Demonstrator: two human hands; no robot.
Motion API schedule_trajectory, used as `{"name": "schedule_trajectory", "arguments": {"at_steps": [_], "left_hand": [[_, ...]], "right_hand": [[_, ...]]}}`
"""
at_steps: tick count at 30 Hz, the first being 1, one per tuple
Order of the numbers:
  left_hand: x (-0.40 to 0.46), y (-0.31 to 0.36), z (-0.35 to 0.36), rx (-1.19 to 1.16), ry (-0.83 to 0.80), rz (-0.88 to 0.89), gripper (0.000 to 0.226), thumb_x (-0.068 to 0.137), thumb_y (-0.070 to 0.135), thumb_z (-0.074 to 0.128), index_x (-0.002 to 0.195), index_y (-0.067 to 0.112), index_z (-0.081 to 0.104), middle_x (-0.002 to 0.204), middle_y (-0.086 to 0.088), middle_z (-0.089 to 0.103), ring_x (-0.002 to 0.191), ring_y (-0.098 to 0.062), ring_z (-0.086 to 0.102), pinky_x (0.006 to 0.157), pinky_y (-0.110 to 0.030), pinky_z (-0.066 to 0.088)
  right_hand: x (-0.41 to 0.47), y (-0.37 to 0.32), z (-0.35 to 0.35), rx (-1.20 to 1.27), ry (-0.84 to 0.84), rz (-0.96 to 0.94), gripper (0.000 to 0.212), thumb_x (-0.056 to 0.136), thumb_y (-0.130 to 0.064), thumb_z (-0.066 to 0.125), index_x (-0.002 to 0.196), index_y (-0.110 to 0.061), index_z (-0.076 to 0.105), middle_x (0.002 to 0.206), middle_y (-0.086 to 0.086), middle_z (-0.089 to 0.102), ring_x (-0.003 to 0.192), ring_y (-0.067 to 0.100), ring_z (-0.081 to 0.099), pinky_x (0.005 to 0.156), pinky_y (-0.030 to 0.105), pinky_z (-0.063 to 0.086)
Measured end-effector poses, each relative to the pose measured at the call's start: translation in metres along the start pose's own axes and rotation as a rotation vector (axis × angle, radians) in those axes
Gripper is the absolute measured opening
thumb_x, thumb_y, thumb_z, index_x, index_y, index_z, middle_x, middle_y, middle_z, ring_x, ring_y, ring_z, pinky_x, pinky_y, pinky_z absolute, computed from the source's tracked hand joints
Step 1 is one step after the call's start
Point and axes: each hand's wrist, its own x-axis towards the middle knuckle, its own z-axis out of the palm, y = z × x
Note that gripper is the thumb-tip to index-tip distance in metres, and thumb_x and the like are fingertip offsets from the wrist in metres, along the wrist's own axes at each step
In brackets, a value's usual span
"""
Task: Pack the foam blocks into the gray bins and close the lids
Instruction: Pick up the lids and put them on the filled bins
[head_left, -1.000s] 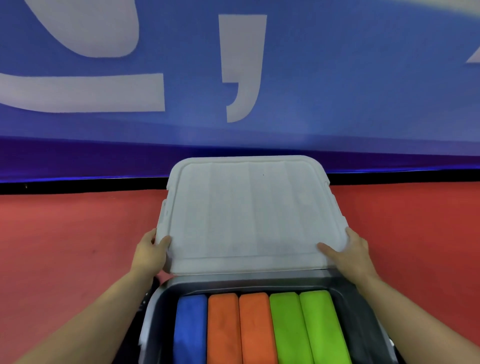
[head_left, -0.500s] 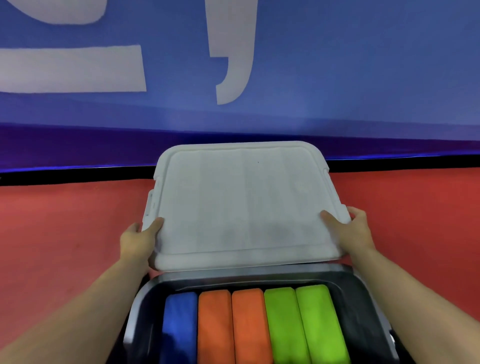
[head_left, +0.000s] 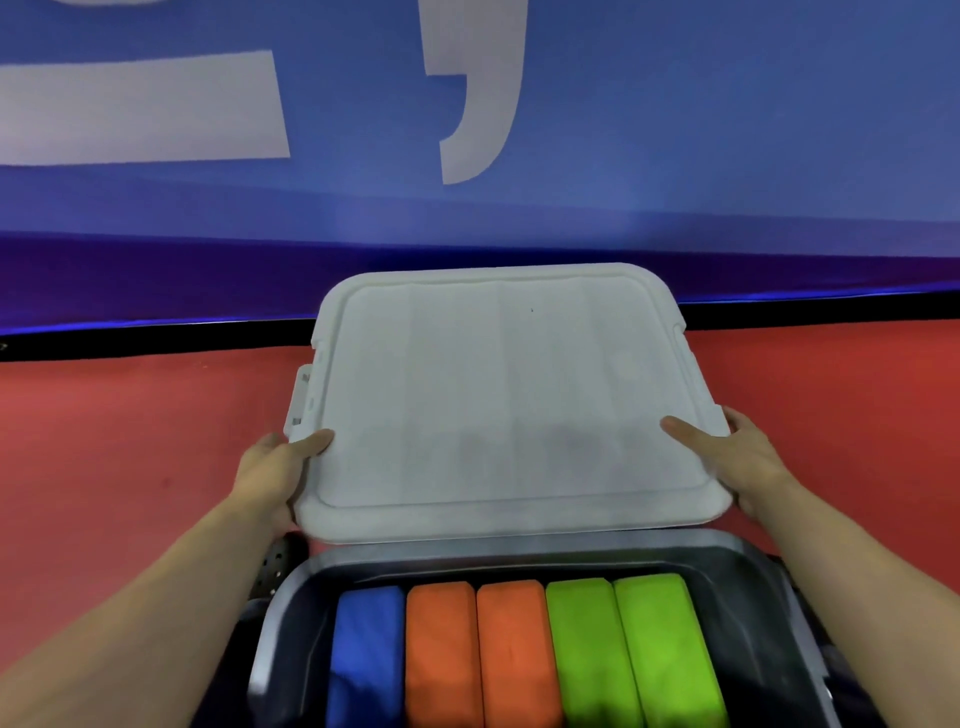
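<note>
Hands (head_left: 270, 473) (head_left: 737, 457) gripping white lid (head_left: 498, 405)

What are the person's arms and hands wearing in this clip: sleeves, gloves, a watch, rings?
Nothing shows. The left hand and the right hand are bare, without gloves; no rings or watch are visible. Both forearms are uncovered down to the frame's bottom edge, with no sleeve in view.

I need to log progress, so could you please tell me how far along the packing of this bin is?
Done: five foam blocks stand side by side in the gray bin, blue, two orange, two green. In hand: the left hand and right hand hold the white lid by its sides, above the bin's far edge. Left: lowering it on and closing it.
</note>
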Motion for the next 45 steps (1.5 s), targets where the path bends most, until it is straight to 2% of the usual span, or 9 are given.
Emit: {"name": "schedule_trajectory", "arguments": {"at_steps": [5, 9, 16, 23, 31, 34, 38, 41, 45], "left_hand": [[-0.003, -0.004, 0.002, 0.055, 0.021, 0.139, 0.038, 0.088, 0.013, 0.075, 0.123, 0.008, 0.059, 0.115, -0.012, 0.07, 0.095, -0.029, 0.069, 0.091, -0.048, 0.057], [-0.009, -0.004, 0.005, 0.13, -0.008, 0.267, 0.047, 0.097, 0.012, 0.064, 0.143, 0.017, 0.055, 0.121, 0.002, 0.066, 0.11, -0.023, 0.064, 0.098, -0.036, 0.049], [-0.014, -0.005, 0.011, 0.279, 0.058, 0.322, 0.056, 0.102, 0.021, 0.056, 0.155, 0.018, 0.038, 0.149, 0.0, 0.052, 0.135, -0.022, 0.05, 0.117, -0.038, 0.036], [-0.009, -0.011, 0.01, 0.33, 0.052, 0.329, 0.057, 0.103, 0.026, 0.054, 0.157, 0.021, 0.036, 0.153, -0.001, 0.049, 0.14, -0.023, 0.046, 0.119, -0.04, 0.034], [-0.009, -0.013, 0.011, 0.368, 0.066, 0.341, 0.058, 0.104, 0.027, 0.051, 0.158, 0.021, 0.031, 0.156, 0.0, 0.044, 0.144, -0.021, 0.04, 0.12, -0.036, 0.03], [-0.008, -0.012, 0.011, 0.394, 0.063, 0.342, 0.058, 0.105, 0.027, 0.05, 0.159, 0.021, 0.03, 0.157, -0.001, 0.043, 0.143, -0.023, 0.041, 0.12, -0.038, 0.03], [-0.019, -0.002, 0.0, 0.61, -0.04, 0.305, 0.062, 0.107, 0.03, 0.044, 0.162, 0.024, 0.016, 0.166, -0.006, 0.024, 0.15, -0.033, 0.028, 0.121, -0.043, 0.024], [-0.033, 0.011, -0.014, 0.757, -0.065, 0.318, 0.068, 0.105, 0.039, 0.043, 0.162, 0.025, 0.009, 0.17, -0.009, 0.003, 0.155, -0.035, 0.011, 0.125, -0.048, 0.015], [-0.069, 0.033, -0.03, 0.73, -0.064, 0.409, 0.064, 0.105, 0.042, 0.045, 0.16, 0.015, 0.025, 0.168, -0.007, 0.018, 0.155, -0.024, 0.016, 0.125, -0.042, 0.014]], "right_hand": [[-0.008, 0.0, 0.003, -0.01, 0.095, -0.141, 0.096, 0.074, -0.029, 0.09, 0.152, -0.011, 0.036, 0.136, 0.003, 0.052, 0.114, 0.022, 0.054, 0.098, 0.035, 0.045], [-0.011, 0.002, 0.006, -0.128, 0.092, -0.291, 0.098, 0.075, -0.041, 0.088, 0.156, -0.021, 0.037, 0.148, 0.002, 0.041, 0.134, 0.019, 0.045, 0.115, 0.037, 0.036], [-0.008, 0.005, 0.005, -0.09, 0.022, -0.324, 0.082, 0.079, -0.045, 0.083, 0.151, -0.036, 0.044, 0.137, -0.007, 0.062, 0.129, 0.018, 0.056, 0.114, 0.044, 0.043], [-0.003, 0.01, 0.004, -0.097, 0.008, -0.333, 0.087, 0.075, -0.056, 0.081, 0.151, -0.04, 0.041, 0.142, -0.008, 0.059, 0.133, 0.018, 0.053, 0.115, 0.045, 0.041], [-0.005, 0.008, 0.007, -0.151, 0.056, -0.381, 0.079, 0.086, -0.036, 0.079, 0.154, -0.034, 0.039, 0.144, -0.004, 0.054, 0.132, 0.017, 0.05, 0.113, 0.034, 0.038], [-0.004, 0.005, 0.003, -0.34, 0.066, -0.412, 0.078, 0.09, -0.046, 0.073, 0.156, -0.035, 0.033, 0.142, -0.004, 0.05, 0.13, 0.017, 0.048, 0.111, 0.04, 0.04], [-0.012, -0.006, -0.005, -0.785, 0.018, -0.464, 0.066, 0.099, -0.045, 0.055, 0.159, -0.031, 0.029, 0.165, 0.006, 0.027, 0.145, 0.032, 0.037, 0.115, 0.051, 0.035], [-0.042, -0.01, 0.003, -0.698, 0.061, -0.388, 0.07, 0.103, -0.05, 0.044, 0.162, -0.031, 0.012, 0.17, 0.004, 0.011, 0.153, 0.03, 0.023, 0.122, 0.051, 0.024], [-0.1, -0.028, 0.024, -0.555, 0.085, -0.52, 0.063, 0.105, -0.049, 0.042, 0.161, -0.028, 0.023, 0.169, 0.0, 0.018, 0.153, 0.022, 0.023, 0.125, 0.043, 0.021]]}}
